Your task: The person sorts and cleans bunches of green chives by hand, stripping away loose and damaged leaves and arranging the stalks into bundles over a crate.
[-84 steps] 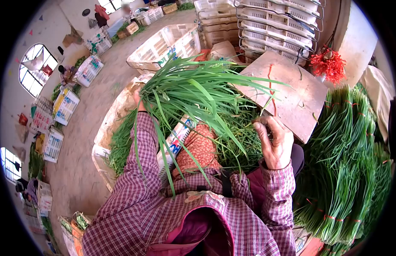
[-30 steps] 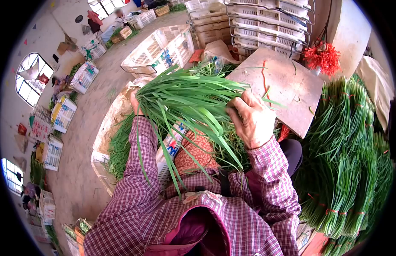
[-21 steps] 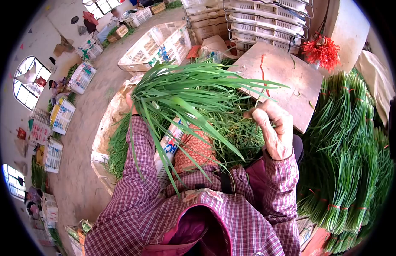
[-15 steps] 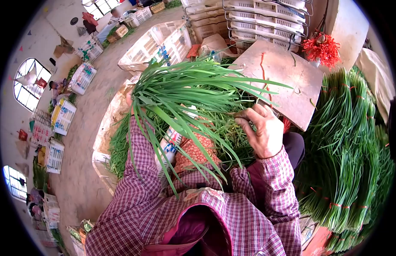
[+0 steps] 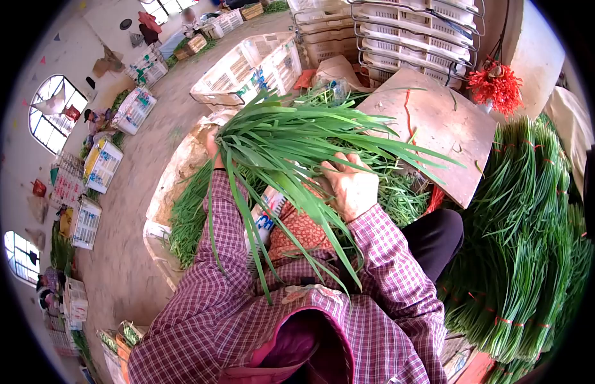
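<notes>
My left hand (image 5: 213,146) is closed round one end of a loose bunch of garlic chives (image 5: 291,131). The long flat leaves fan out to the right, and some droop over my lap. At the lower right side of the bunch is my right hand (image 5: 354,187), its fingers curled in against the leaves; its fingertips are partly hidden there. Below the bunch, a white crate (image 5: 158,240) lined with sheeting holds more loose green leaves (image 5: 190,221).
Bundled chives (image 5: 515,256) tied with red bands are piled at the right. A flat board (image 5: 438,128) lies beyond my right hand, near a bunch of red ties (image 5: 495,88). Stacked white crates (image 5: 416,41) stand behind, and an open crate (image 5: 246,70) sits at the back left.
My right hand has moved left from beside the board to the hanging leaves, its fingers curling against them. My left hand still holds the bunch; the whole view has shifted slightly.
</notes>
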`<control>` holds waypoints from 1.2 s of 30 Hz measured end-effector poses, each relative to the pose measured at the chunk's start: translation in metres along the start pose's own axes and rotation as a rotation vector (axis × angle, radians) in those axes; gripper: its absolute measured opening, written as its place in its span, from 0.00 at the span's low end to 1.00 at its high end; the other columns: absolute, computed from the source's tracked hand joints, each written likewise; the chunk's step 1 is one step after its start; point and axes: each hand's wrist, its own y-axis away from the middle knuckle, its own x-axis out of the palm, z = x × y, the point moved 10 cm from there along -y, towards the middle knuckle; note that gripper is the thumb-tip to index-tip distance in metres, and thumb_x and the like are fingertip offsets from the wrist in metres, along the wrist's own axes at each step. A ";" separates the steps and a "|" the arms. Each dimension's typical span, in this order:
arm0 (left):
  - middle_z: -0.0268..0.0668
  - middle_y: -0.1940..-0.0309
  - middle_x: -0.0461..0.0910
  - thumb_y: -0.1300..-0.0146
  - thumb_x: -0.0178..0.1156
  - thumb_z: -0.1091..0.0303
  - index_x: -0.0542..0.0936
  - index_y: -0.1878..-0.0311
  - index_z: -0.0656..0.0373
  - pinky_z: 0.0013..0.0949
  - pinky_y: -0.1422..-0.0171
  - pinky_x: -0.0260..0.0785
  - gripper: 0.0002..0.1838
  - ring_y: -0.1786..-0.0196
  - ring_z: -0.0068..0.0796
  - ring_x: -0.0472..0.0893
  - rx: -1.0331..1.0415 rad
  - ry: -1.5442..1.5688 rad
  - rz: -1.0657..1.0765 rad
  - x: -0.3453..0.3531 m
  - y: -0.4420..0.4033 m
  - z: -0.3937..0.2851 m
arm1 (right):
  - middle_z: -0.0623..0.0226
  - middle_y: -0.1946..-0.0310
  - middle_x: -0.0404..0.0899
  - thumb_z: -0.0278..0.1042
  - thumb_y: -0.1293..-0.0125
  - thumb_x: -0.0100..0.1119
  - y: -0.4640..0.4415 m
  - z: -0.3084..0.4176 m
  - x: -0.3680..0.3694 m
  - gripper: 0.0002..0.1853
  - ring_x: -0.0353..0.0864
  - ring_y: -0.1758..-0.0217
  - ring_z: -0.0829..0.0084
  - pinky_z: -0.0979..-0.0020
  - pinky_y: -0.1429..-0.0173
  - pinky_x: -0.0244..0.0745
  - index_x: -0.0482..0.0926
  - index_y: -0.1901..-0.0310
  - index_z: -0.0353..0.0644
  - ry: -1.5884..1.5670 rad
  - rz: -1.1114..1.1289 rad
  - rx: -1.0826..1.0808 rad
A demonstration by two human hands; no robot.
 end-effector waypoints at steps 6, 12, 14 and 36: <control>0.37 0.67 0.82 0.37 0.50 0.58 0.79 0.61 0.62 0.33 0.59 0.77 0.16 0.66 0.30 0.81 -0.082 -0.081 -0.129 -0.021 -0.013 0.009 | 0.60 0.60 0.81 0.43 0.49 0.62 -0.001 0.000 0.035 0.16 0.80 0.55 0.58 0.64 0.56 0.76 0.77 0.58 0.52 -0.025 0.153 0.002; 0.43 0.66 0.83 0.39 0.50 0.53 0.78 0.62 0.64 0.38 0.59 0.80 0.21 0.65 0.36 0.83 -0.297 0.143 -0.147 0.027 0.009 0.014 | 0.59 0.59 0.82 0.45 0.49 0.60 0.001 -0.004 0.033 0.15 0.82 0.57 0.57 0.62 0.57 0.79 0.78 0.59 0.51 -0.151 0.091 0.000; 0.43 0.66 0.83 0.39 0.49 0.52 0.78 0.61 0.65 0.38 0.59 0.80 0.22 0.65 0.37 0.83 -0.306 0.161 -0.154 0.032 0.007 0.015 | 0.63 0.59 0.82 0.44 0.50 0.61 0.009 -0.020 0.053 0.14 0.83 0.57 0.60 0.64 0.57 0.80 0.81 0.62 0.50 -0.182 0.203 0.076; 0.38 0.72 0.78 0.41 0.58 0.63 0.75 0.66 0.60 0.33 0.60 0.74 0.10 0.67 0.31 0.79 0.100 -0.026 -0.147 0.156 -0.011 -0.067 | 0.59 0.70 0.81 0.29 0.37 0.57 -0.004 -0.005 -0.077 0.06 0.81 0.68 0.59 0.65 0.63 0.75 0.82 0.61 0.41 -0.390 0.002 0.207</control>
